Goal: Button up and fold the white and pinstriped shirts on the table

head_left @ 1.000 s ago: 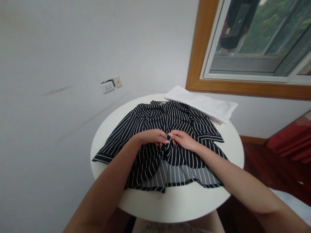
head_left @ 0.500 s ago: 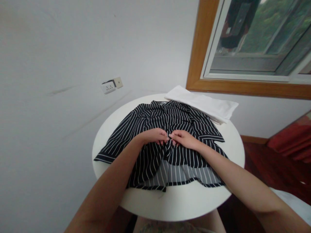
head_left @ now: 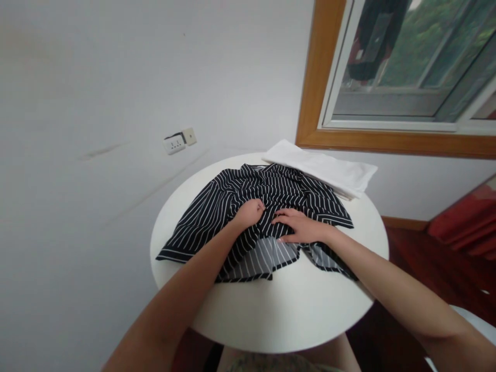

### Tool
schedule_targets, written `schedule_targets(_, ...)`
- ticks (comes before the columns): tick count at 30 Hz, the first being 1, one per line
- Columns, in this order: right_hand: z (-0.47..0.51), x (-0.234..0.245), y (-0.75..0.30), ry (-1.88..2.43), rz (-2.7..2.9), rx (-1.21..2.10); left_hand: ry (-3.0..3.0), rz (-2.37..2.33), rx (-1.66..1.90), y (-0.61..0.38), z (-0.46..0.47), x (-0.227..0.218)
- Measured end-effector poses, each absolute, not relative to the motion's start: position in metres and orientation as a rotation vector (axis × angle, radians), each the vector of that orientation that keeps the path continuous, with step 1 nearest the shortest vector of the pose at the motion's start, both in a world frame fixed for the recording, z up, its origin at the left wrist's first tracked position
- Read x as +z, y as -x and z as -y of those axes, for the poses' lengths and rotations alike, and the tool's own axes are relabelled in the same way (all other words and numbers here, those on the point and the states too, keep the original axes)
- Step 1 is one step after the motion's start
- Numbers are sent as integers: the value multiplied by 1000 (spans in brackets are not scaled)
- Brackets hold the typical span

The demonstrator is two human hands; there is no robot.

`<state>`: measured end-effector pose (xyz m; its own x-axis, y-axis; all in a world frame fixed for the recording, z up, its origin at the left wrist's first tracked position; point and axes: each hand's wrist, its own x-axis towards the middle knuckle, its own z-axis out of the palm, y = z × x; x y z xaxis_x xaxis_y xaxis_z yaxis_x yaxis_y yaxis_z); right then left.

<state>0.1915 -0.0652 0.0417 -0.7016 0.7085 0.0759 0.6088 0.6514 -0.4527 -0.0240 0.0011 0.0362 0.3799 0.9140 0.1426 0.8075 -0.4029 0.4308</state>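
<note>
A black shirt with white stripes (head_left: 201, 219) lies spread on the round white table (head_left: 279, 320), collar away from me and bunched across its middle. My left hand (head_left: 250, 213) is closed in a fist on the front of the shirt, pinching fabric near the centre line. To its right, my right hand (head_left: 297, 226) rests palm down on the cloth with fingers apart. Below the hands, the lower edge shows its greyish inner side, with a gap in the hem under the right hand.
Folded white cloth (head_left: 321, 168) lies at the table's back right, touching the shirt. Behind the table stands a white wall with a power socket (head_left: 174, 144). A wood-framed window (head_left: 387, 138) is at the upper right, and a red curtain (head_left: 465, 227) hangs at the right.
Both hands were pinching at the shirt's centre; now the right hand has spread flat while the left is a fist slightly farther up. The hem has been drawn up away from me.
</note>
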Motion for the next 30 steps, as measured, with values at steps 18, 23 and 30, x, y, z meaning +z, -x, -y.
schedule_targets(18,-12,26,-218,1014,2189,683,-2841,-1202,566,41,-45,44)
schedule_targets(23,23,50,-230,1049,2265,519,-2691,-1146,697,62,9,69)
schedule_targets(30,65,44,-218,1177,2259,374,-2807,-1002,668,53,66,53)
